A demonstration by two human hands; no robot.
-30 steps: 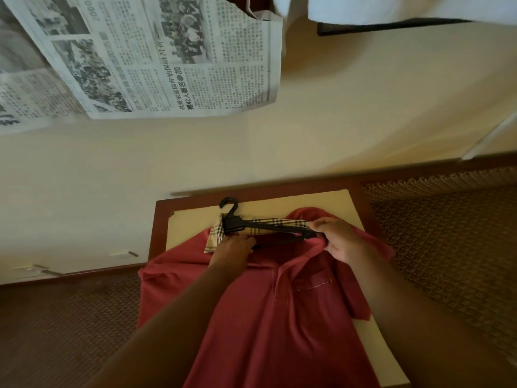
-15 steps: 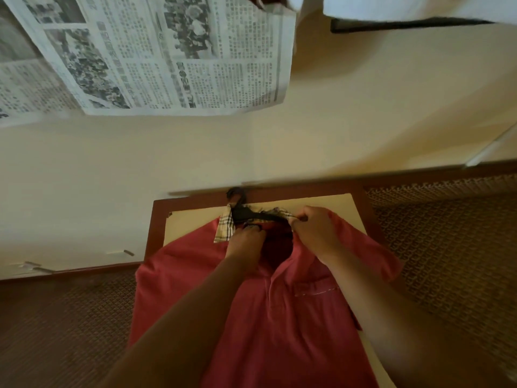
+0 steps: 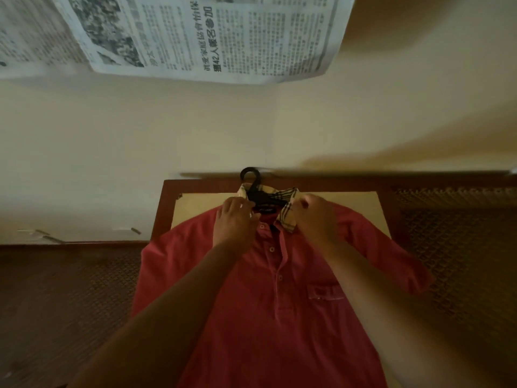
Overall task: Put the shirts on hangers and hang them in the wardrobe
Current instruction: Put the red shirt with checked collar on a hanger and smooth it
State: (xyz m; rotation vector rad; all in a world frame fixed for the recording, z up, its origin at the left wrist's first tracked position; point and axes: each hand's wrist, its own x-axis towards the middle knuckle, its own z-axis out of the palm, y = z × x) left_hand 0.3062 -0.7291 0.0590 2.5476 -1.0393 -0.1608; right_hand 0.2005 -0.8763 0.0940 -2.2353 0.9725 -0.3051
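Note:
A red polo shirt [image 3: 268, 309] with a checked collar lies face up on a small wooden table [image 3: 195, 203]. A black plastic hanger [image 3: 256, 191] sits inside its neck opening; only the hook and the middle part show above the collar, the arms are hidden under the cloth. My left hand [image 3: 236, 222] rests on the shirt at the left side of the neck, fingers on the collar edge by the hanger. My right hand [image 3: 314, 219] pinches the right collar flap.
The table stands against a cream wall [image 3: 195, 130]. A newspaper sheet [image 3: 195, 35] hangs on the wall above. Dark patterned carpet [image 3: 56, 303] lies on both sides of the table. Small scraps [image 3: 134, 230] lie by the skirting at the left.
The hanger lay across the collar and has gone into the neck opening. Both hands moved up to the collar, and the shirt is now spread flat with its button placket showing.

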